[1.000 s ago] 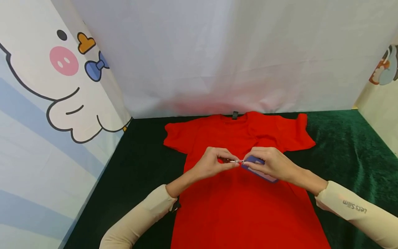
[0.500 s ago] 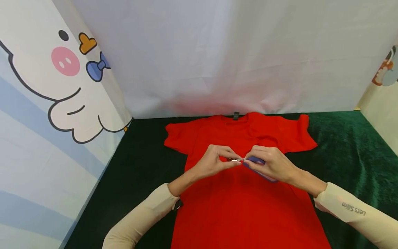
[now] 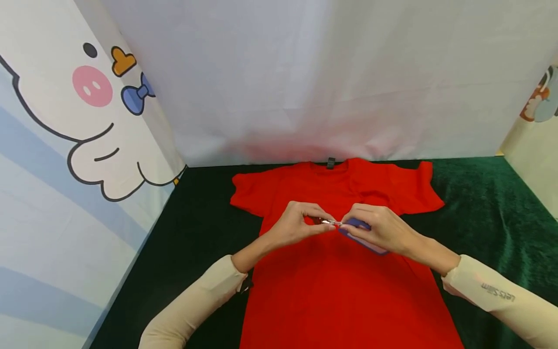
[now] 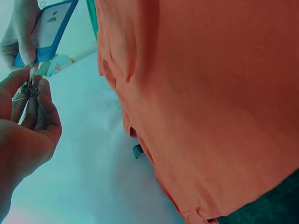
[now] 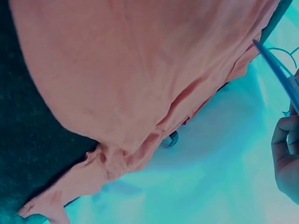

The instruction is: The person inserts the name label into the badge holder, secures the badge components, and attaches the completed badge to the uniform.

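Observation:
Above the red T-shirt [image 3: 344, 291], both hands meet at a blue-framed card holder [image 3: 370, 246] and a small silvery metal clip [image 3: 330, 222]. My left hand [image 3: 296, 225] pinches the clip between thumb and fingertips. My right hand [image 3: 381, 228] grips the card holder near one end, thumb on its face, partly covering it. In the left wrist view the pale card holder [image 4: 52, 28] tilts away, and the clip [image 4: 30, 88] sits at the left fingertips. The right wrist view catches the holder's thin edge [image 5: 275, 70] at its right border. Whether clip and holder are joined is too small to tell.
The T-shirt lies spread on a dark green cloth [image 3: 205, 218], collar towards the back, with a dark label [image 3: 331, 163] at the neck. A white curtain [image 3: 305, 87] hangs behind. At the left stands a panel with a cartoon print [image 3: 91, 86].
Both hands shift only slightly, staying together over the T-shirt. The left hand turns a little at the clip, moving slightly left since half a second ago; both grips stay the same.

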A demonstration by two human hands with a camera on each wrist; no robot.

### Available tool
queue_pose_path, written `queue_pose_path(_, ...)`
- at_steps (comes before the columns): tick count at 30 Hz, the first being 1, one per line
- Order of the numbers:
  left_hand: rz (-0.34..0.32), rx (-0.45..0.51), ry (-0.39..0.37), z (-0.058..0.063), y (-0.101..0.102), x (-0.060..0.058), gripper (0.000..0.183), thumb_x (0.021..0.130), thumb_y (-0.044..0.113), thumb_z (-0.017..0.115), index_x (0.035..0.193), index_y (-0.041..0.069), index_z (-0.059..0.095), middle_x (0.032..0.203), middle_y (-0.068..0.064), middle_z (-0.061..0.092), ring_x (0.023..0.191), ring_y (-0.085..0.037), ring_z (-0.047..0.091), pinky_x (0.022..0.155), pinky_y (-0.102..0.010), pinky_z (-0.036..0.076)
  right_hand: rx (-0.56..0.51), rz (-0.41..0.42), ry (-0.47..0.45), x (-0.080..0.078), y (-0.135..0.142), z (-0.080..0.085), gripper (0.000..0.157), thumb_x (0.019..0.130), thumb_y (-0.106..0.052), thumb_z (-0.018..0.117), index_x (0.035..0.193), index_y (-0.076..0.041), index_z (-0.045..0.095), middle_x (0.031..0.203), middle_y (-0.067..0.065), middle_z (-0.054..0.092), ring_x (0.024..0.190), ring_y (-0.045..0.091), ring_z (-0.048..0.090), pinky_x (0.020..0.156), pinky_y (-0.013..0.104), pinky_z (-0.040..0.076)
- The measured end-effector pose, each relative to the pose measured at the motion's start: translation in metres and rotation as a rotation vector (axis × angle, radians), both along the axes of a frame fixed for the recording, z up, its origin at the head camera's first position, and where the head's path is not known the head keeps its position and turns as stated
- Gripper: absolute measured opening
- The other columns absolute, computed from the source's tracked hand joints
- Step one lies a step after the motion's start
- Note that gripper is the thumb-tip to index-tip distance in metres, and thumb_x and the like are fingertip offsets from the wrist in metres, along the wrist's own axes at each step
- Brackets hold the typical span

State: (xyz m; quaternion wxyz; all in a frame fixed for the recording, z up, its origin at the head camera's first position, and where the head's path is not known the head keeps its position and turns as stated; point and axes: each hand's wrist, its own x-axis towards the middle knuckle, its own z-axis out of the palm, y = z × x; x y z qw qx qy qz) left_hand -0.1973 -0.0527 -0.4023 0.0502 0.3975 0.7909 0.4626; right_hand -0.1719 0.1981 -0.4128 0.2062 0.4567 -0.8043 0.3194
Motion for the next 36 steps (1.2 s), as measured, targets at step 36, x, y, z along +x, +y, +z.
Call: queue_pose_path(36,0.246,0.036,-0.284,0.0,0.01,-0.007,0.019,0.094,0.018,0.075,0.106,0.005,0.08,0.098,-0.014,0.078,0.083,-0.021,0.071,0.078,-0.021,0.058,-0.205,-0.178,-0.59,0.009,-0.006,-0.009,0.029,0.096,-0.003,0.069,0.124,0.002,0.067,0.104,0.015,0.077,0.091,0.018,0.076,0.084,0.017,0.059)
